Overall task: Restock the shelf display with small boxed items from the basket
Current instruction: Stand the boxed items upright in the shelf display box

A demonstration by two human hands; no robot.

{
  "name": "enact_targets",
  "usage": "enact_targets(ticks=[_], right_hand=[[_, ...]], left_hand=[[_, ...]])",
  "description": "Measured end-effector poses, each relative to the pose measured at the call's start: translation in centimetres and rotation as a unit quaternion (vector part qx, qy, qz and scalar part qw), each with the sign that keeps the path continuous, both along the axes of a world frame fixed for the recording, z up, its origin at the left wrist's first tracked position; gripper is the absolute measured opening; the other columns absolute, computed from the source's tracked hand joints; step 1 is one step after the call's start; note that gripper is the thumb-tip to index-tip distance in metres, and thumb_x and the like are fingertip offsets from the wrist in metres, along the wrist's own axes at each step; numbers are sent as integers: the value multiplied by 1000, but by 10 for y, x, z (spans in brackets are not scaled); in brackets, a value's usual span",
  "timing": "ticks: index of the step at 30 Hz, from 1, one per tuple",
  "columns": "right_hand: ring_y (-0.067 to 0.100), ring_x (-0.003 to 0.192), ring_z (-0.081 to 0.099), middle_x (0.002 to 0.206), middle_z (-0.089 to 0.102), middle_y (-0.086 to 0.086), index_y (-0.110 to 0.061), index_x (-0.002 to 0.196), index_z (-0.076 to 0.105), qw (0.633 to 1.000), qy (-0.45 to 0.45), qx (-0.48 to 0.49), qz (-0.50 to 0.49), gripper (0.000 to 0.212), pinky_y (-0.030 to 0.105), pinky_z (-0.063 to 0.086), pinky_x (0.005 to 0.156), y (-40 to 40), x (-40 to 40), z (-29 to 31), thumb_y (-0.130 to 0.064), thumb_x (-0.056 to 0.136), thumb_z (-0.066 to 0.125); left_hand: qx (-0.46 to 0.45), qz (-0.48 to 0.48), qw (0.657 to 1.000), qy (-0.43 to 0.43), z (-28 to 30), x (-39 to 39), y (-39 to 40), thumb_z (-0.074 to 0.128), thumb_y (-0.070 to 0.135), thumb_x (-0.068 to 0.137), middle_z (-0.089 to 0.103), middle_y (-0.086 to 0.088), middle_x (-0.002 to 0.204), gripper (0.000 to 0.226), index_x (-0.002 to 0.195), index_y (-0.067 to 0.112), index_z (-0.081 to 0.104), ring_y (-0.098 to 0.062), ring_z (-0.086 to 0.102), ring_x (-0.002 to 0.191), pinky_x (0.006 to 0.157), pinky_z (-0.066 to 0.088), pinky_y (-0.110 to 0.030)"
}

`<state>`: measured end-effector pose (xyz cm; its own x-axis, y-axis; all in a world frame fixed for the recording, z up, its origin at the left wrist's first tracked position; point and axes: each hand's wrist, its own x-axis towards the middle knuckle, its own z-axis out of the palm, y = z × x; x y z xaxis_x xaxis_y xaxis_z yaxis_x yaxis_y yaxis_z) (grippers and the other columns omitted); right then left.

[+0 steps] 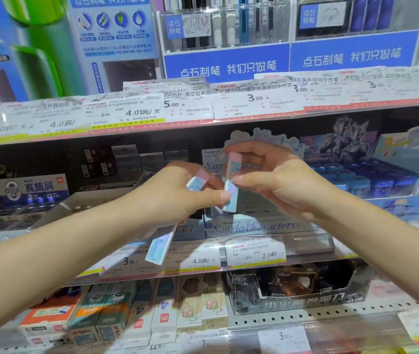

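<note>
My left hand (170, 198) grips several small pastel boxes: one pink-and-blue box (198, 179) sticks up between the fingers and a light blue one (159, 247) hangs below the palm. My right hand (277, 180) pinches another pink-and-blue box (231, 182), held upright between thumb and fingers. Both hands meet in front of the middle shelf, over a pale display carton (254, 226) with cursive lettering on its front. The basket is not in view.
Price tags (255, 252) line the shelf edges. Blue boxed items fill a display carton (387, 182) at the right. Dark boxes (126, 159) sit at the back left. The lower shelf holds pencil boxes (152, 310) and a dark carton (297, 290). Pen displays (226, 34) stand above.
</note>
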<state>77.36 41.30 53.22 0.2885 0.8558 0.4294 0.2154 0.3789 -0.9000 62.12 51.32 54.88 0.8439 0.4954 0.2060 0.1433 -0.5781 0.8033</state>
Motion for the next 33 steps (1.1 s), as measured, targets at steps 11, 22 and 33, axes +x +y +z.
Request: enact_targets(ticks=[11, 22, 33], right_hand=[[7, 73, 60, 101, 59, 3, -21, 90, 57, 959, -212, 30, -187, 38, 8, 49, 71, 25, 14, 5, 13, 75, 63], [8, 78, 58, 100, 60, -4, -8, 101, 65, 938, -270, -3, -217, 28, 3, 45, 77, 37, 20, -10, 7, 77, 65], [8, 78, 55, 96, 54, 0, -3, 98, 71, 882, -405, 26, -241, 31, -4, 36, 73, 39, 27, -20, 9, 80, 49]], left_hand=[[442, 0, 893, 84, 1, -7, 15, 41, -4, 80, 54, 17, 131, 63, 129, 35, 53, -10, 54, 115, 95, 43, -17], [423, -27, 889, 170, 4, -5, 20, 39, -1, 81, 47, 20, 140, 67, 131, 43, 47, 11, 55, 59, 53, 43, -17], [421, -52, 890, 167, 5, -1, 34, 40, 0, 79, 66, 4, 123, 70, 128, 48, 48, -9, 61, 57, 62, 52, -28]])
